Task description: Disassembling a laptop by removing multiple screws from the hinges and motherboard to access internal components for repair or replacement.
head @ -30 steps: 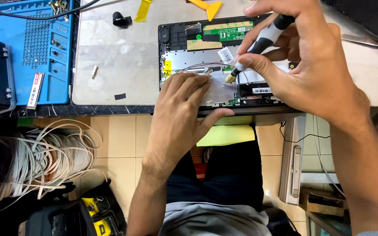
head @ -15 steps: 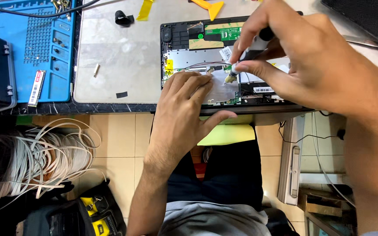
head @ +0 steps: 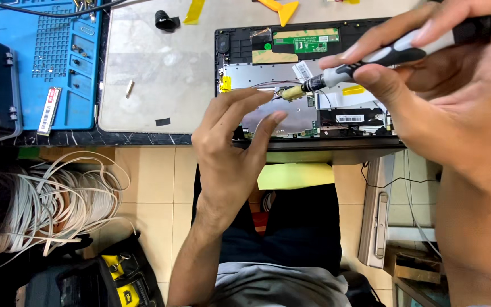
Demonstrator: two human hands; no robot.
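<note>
A: Grey stone-look bench top, tan floor tiles below. Blue silicone work mat far left, a small white-labelled strip lying on it.

B: And the thing you're on?

A: Opened laptop base sits at the bench's front edge. Green circuit board at its top, yellow tape tab left, white barcode sticker lower right.

B: Hands?

A: Your right hand is clamped on a black-and-grey screwdriver, tip down on the board. Your left hand is loose, fingers spread, tips resting on the silver plate.

B: Floor?

A: White cable coil left, black-yellow tool bag.
</note>
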